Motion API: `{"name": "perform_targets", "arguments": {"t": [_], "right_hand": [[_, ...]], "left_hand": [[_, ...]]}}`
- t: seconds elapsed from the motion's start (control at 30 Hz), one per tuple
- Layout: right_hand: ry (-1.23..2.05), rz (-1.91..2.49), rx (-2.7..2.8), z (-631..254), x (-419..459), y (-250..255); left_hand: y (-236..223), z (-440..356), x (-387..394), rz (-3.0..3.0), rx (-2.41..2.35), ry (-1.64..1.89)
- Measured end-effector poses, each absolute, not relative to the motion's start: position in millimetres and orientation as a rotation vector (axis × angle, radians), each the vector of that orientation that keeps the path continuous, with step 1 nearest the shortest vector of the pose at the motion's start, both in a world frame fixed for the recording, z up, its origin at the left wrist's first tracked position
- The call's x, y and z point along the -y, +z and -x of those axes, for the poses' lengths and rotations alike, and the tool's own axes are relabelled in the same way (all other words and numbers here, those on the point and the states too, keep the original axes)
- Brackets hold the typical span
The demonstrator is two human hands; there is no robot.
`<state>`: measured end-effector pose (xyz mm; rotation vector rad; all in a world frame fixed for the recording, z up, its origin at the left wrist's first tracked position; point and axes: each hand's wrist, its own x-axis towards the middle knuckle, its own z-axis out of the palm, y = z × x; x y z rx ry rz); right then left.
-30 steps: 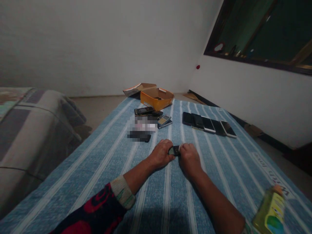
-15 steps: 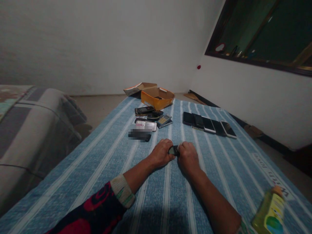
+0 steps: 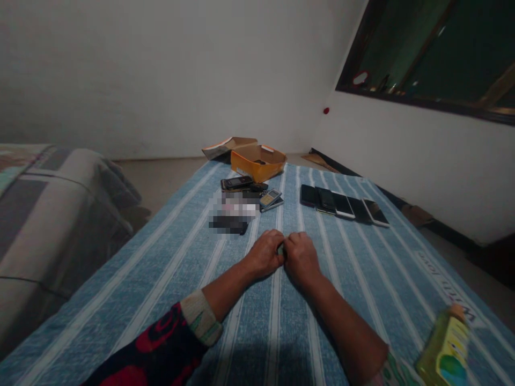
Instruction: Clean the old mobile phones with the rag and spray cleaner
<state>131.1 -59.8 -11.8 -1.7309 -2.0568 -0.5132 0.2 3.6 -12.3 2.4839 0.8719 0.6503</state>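
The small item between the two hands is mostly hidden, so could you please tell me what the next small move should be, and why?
I would probably slide the right hand slightly rightward while the left hand holds on, because the two hands nearly meet over the small item, leaving only a sliver of it showing.

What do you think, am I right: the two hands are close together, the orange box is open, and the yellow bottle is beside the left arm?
Not quite: the yellow bottle is beside the right arm, as the head view shows. The left hand and right hand are close together, and the orange box is open, as you said.
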Motion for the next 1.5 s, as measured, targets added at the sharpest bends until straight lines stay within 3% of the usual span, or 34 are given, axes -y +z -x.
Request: {"name": "perform_targets", "arguments": {"t": [0.33,0.63,1.5], "right_hand": [[-0.531,1.534,2.067,-137,102,-31],[-0.572,1.764,1.932,-149,78,-22],[-0.462,1.696,1.973,-131,66,-17]], "left_hand": [[-12,0,-4,-2.485,-0.908,0.631],[-9,0,-4,-2.484,-0.888,0.639],[-11,1,-5,-2.499,-0.867,0.649]]}}
